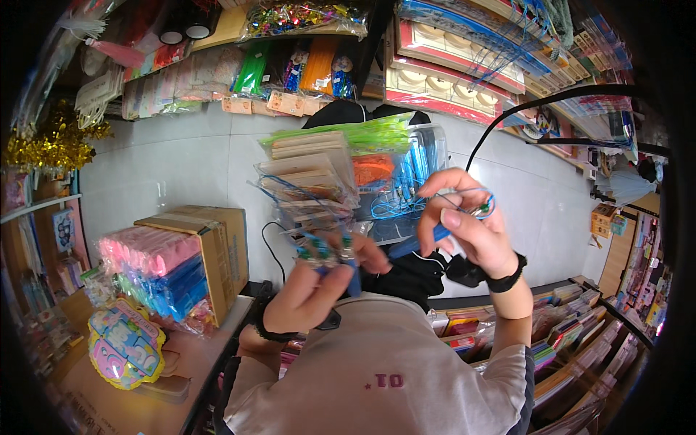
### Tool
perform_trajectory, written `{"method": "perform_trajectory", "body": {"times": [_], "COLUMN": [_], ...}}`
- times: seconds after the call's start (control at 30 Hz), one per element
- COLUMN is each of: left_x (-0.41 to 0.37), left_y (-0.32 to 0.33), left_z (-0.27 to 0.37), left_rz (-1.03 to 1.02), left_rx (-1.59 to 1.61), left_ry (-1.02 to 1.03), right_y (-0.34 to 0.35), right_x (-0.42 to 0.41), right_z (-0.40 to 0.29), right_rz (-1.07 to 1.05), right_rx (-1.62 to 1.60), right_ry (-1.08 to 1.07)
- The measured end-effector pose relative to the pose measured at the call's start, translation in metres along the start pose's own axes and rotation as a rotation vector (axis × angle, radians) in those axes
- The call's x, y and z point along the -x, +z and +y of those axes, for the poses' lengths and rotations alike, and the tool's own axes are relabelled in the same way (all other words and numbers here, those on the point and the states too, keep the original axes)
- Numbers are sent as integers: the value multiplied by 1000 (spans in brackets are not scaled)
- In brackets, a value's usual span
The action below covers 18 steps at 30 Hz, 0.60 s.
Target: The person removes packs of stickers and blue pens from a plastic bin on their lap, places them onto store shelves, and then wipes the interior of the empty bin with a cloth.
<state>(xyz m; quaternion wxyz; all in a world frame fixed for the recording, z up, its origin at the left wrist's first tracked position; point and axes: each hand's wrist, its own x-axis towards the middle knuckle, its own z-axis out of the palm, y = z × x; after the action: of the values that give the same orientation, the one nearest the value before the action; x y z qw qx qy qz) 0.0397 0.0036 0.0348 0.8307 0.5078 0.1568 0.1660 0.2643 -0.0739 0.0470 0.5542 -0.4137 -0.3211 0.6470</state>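
Note:
My left hand point(321, 288) is closed around several blue tassels with green beads and blue cord loops point(326, 250); its motion blurs them somewhat. In my right hand point(473, 223), a single blue tassel point(418, 242) with a green bead is pinched between thumb and fingers, its cord looping over the fingers. Beyond the hands, a clear plastic box point(435, 133) holds more blue tassels and tangled blue cords point(399, 204). Beside it lie stacked bagged cards point(310, 168), a bag of green strips point(348, 133) and an orange bagged item point(373, 168).
At left, an open cardboard box point(228, 244) holds pink and blue bagged goods point(152, 255), near a colourful foil balloon point(126, 345). Shelves of packaged goods point(446, 81) line the far side. A black cable point(489, 128) arches at the right. Racks of booklets point(565, 348) stand at lower right.

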Motion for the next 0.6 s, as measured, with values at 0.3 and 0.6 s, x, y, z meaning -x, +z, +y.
{"method": "perform_trajectory", "body": {"times": [0.3,0.6], "left_x": [-6,1], "left_y": [1,-4], "left_z": [-5,-11], "left_rz": [-249,-86], "left_rx": [20,165], "left_ry": [-212,-166], "right_y": [18,-15], "right_x": [5,13], "right_z": [25,15], "right_rz": [67,387], "right_rx": [-211,14], "right_ry": [26,-295]}}
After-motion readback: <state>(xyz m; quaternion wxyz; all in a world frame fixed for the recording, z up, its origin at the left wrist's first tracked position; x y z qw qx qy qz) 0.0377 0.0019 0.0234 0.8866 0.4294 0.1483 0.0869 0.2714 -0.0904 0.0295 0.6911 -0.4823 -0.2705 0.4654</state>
